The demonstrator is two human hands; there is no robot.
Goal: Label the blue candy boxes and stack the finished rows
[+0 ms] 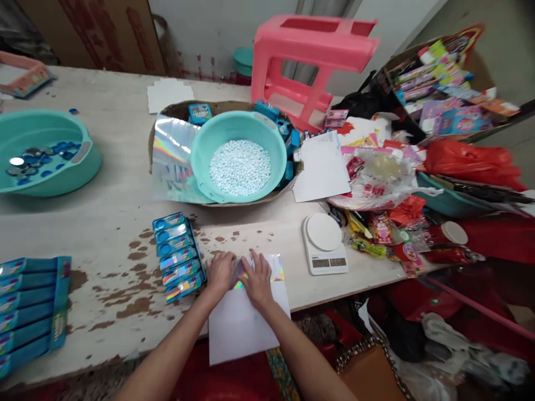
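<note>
Sheet with a rainbow foil band (246,326) lies, in the head view, across the near edge of the worktop (121,200), its lower part overhanging. The left hand (221,272) curves loosely over its upper left; whether it pinches anything, I cannot tell. The right hand (258,279) has its fingers part spread on the foil, closed around nothing. To work the sheet well, I'd keep both hands pressing evenly, square the edges, and smooth outward from the middle, lest the foil crease. Counted: two hands, one sheet under them, six blue packs (178,256) in a row just beside the left hand, one white scale (325,244), one pink stool (288,61), and one teal basin (200,147) of pale pellets (240,167), too many to count.
</note>
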